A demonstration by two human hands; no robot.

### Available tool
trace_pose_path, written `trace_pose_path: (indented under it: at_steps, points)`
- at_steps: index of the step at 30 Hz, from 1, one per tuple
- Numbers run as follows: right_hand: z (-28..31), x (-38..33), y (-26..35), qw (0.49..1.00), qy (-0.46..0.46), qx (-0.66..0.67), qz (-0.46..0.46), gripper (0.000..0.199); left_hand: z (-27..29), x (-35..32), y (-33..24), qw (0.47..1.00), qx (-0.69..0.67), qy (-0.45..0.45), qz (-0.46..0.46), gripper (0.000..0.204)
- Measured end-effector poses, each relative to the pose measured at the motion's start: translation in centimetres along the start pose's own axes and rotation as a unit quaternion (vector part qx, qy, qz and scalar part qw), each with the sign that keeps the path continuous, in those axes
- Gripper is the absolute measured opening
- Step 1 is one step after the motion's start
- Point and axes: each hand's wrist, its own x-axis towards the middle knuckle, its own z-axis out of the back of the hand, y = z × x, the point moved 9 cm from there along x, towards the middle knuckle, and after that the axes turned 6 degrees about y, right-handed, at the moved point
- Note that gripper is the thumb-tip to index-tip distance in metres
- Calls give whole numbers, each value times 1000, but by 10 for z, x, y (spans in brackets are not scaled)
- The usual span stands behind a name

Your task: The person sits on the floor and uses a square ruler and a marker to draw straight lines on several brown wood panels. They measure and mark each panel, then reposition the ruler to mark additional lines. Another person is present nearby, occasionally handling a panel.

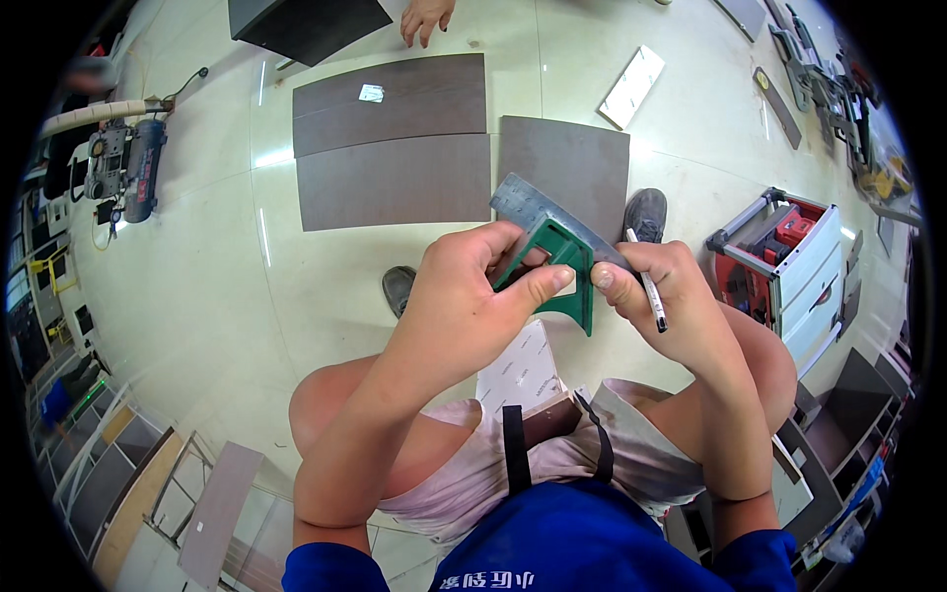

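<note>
Above my lap I hold a square with a green plastic body (582, 259) and a grey metal blade (548, 219). My left hand (469, 296) is closed round the green body, its thumb resting near the lower edge. My right hand (671, 296) pinches the near right end of the blade between thumb and finger. It also holds a white marker pen (648, 281) with a black tip, which points down and slightly right. A white, printed board (518, 367) lies between my knees, beside a brown wooden piece (552, 421) at my lap.
Brown panels (395, 183) lie on the floor ahead, with a white strip (631, 87) farther right. Another person's hand (426, 20) reaches in near a black cabinet (306, 30). An air compressor (128, 168) stands left, a red-and-silver machine (779, 266) right.
</note>
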Motion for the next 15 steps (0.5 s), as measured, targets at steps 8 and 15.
trace_pose_path:
  at_steps: [8,15]
  points:
    - [-1,-2,-5,1000,-4,12,-2,40,0,1,3,1000,10,-6,2,18]
    - [-2,-3,-3,1000,2,8,-14,39,1,1,1,1000,2,-8,-1,17]
